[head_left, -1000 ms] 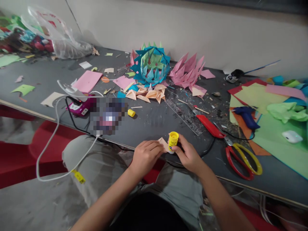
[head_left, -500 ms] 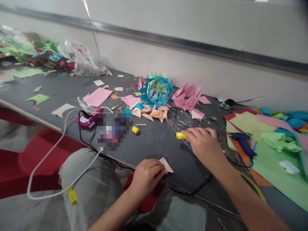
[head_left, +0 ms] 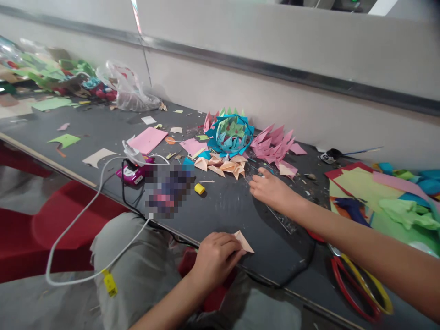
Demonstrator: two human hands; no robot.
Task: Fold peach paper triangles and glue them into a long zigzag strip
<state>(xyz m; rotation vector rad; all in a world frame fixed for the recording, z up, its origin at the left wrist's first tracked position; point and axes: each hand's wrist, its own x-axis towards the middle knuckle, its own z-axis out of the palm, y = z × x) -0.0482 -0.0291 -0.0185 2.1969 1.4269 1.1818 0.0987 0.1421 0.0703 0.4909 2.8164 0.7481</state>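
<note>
My left hand (head_left: 219, 255) rests at the table's near edge, its fingers closed on a small folded piece of peach paper (head_left: 245, 243) whose pointed end sticks out. Farther across the table, my right hand (head_left: 268, 187) is low over the surface with curled fingers; what they hold, if anything, is hidden. Close beyond it lie several folded peach paper pieces (head_left: 220, 164). A yellow cap (head_left: 199, 189) lies to the left of the right hand. A clear ruler (head_left: 282, 220) shows partly below my right wrist.
Behind the peach pieces stand a blue-and-green paper ring (head_left: 232, 135) and pink folded paper (head_left: 273, 143). Red-and-yellow-handled scissors (head_left: 357, 286) lie under my right forearm. A blue glue gun (head_left: 352, 210) sits on coloured sheets (head_left: 350, 181). A white cable (head_left: 57, 247) loops at left.
My right hand has moved farther across the table, and the yellow glue stick it held no longer shows. The left hand keeps the peach paper. The scissors and ruler have come into view.
</note>
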